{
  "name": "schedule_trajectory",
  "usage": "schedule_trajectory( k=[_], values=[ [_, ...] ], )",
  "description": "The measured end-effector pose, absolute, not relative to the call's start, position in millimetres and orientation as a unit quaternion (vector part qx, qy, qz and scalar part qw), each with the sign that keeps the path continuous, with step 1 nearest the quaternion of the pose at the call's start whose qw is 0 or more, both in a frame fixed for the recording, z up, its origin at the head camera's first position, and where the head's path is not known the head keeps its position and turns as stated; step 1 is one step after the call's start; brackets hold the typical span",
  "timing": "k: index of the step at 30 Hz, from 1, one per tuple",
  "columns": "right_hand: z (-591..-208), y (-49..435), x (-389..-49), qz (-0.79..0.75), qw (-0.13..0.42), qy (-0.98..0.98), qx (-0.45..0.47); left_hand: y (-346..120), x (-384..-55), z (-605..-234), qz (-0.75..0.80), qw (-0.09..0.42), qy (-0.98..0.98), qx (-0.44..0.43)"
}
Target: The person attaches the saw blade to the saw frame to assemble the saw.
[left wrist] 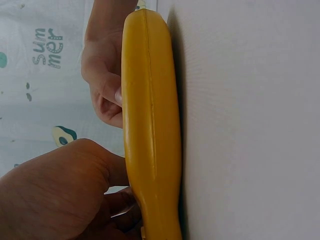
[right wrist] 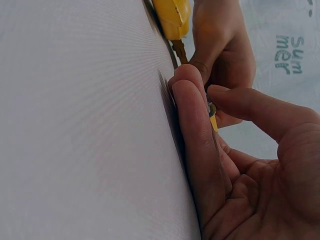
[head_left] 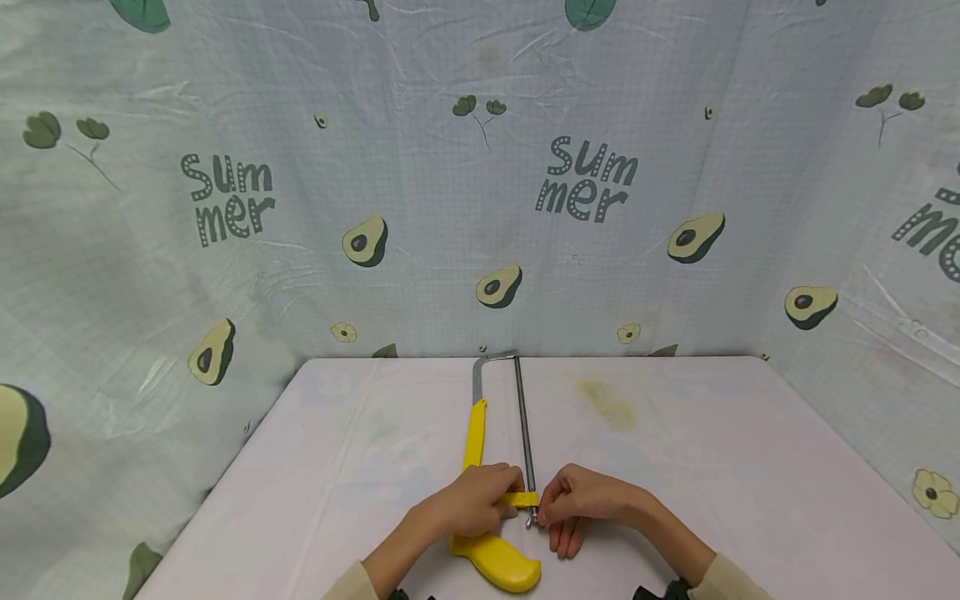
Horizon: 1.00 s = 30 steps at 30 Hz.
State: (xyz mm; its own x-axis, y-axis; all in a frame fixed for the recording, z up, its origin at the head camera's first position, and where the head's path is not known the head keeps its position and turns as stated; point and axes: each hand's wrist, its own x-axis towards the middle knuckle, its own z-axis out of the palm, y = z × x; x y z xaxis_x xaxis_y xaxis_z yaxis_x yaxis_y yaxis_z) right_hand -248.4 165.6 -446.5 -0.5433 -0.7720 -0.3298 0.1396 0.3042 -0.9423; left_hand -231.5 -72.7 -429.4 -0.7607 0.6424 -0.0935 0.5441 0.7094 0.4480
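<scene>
A hacksaw with a yellow frame (head_left: 476,433) lies on the white table in the head view, its far end pointing away from me. Its grey blade (head_left: 523,417) runs along the right side. My left hand (head_left: 480,500) grips the frame just ahead of the yellow handle (head_left: 498,562), fingers reaching toward the yellow blade holder (head_left: 522,499). At the near end of the blade sits a small metal wing nut (head_left: 532,518), which my right hand (head_left: 588,504) pinches with thumb and fingertips. The handle (left wrist: 152,100) covers part of both hands in the left wrist view.
The white table (head_left: 675,433) extends to both sides of the saw and bears a faint yellowish stain (head_left: 607,404). Behind it and along the sides hangs a pale curtain (head_left: 450,183) printed with avocados and lettering.
</scene>
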Motion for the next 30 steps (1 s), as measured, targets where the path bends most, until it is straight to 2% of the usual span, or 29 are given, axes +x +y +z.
schedule_trajectory(
  k=[30],
  values=[
    [-447.6, 168.2, -247.3, -0.547, 0.427, 0.683, -0.229, -71.0, -227.9, -428.2, 0.200, 0.124, 0.918, 0.319]
  ],
)
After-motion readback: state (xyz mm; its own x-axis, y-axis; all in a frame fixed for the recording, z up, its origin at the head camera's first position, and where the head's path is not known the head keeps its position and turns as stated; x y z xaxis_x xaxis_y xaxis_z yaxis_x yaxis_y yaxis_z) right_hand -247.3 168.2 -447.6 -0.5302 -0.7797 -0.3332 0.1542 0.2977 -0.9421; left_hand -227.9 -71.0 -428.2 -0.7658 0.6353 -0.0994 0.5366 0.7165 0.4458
